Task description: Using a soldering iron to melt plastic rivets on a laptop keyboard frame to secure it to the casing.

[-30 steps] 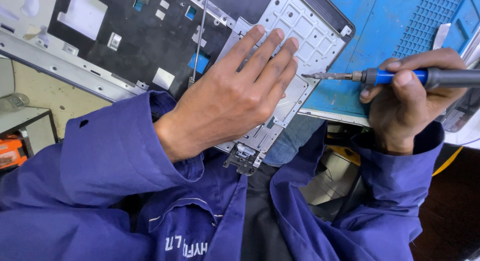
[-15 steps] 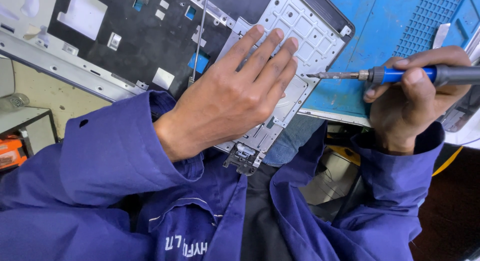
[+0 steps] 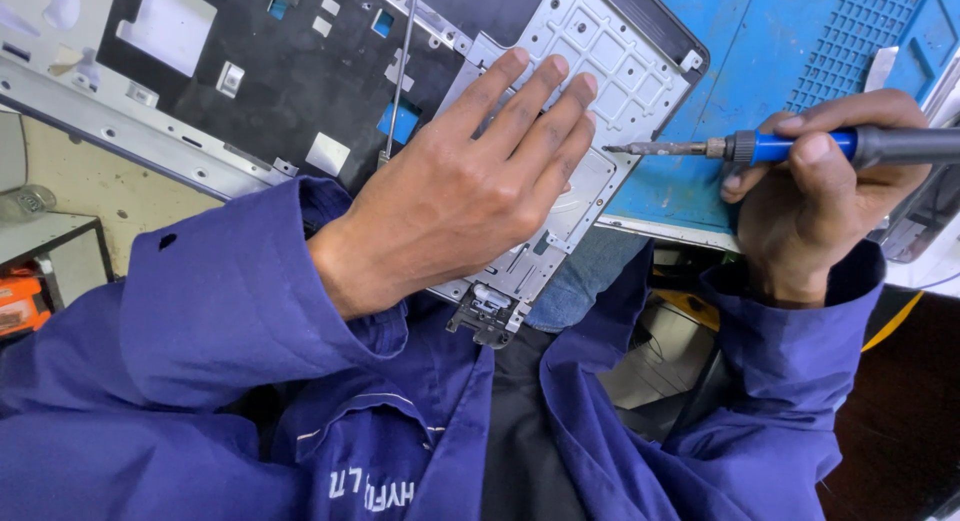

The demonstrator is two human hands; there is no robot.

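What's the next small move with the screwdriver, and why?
Probably ease the screwdriver tip a little further left onto the silver metal plate. The tip sits right at the plate's edge, the right hand grips the handle, and the left hand lies flat, pinning the plate.

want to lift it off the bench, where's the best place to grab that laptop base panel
Probably the hinge corner of the laptop base panel, taken from the near side: it overhangs the blue mat, so fingers could get beneath. The left hand lies flat on it; the right hand holds the screwdriver.
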